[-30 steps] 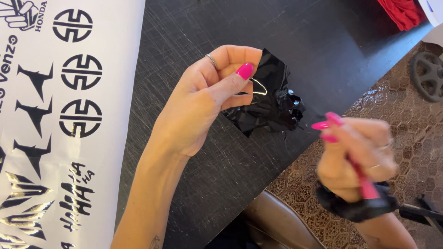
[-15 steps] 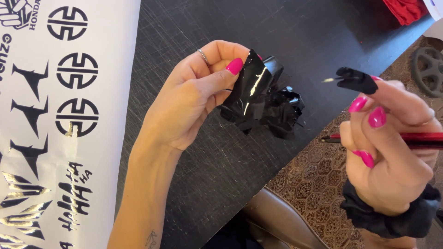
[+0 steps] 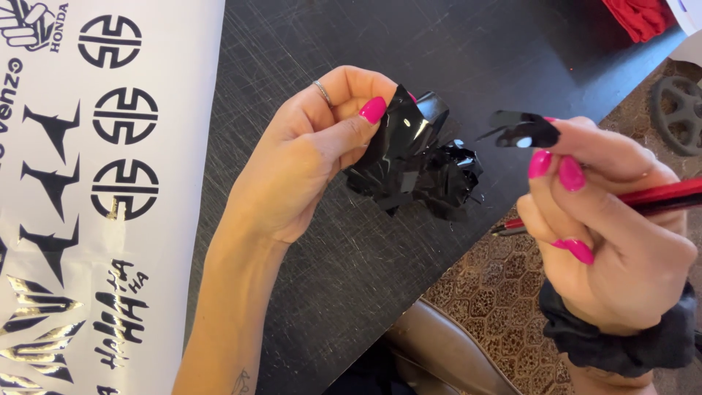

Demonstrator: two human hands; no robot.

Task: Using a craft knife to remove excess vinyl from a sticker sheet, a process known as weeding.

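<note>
Waste vinyl gathered in one hand, a fresh scrap lifted by the other

At nine o'clock a white decal sheet (image 3: 110,197) printed with black emblems is spread on the dark tabletop (image 3: 307,66). Toward the centre, a crumpled wad of glossy black vinyl (image 3: 417,164) is pinched between thumb and fingers of the left hand (image 3: 307,157). At three o'clock, a small black scrap (image 3: 521,130) is stuck at the fingertips of the right hand (image 3: 607,241), which is clenched around a red-handled tool (image 3: 662,197). The sticky scrap could cling to a nail or drop onto the decal sheet, judging by how loosely it hangs. No container is seen.
</note>
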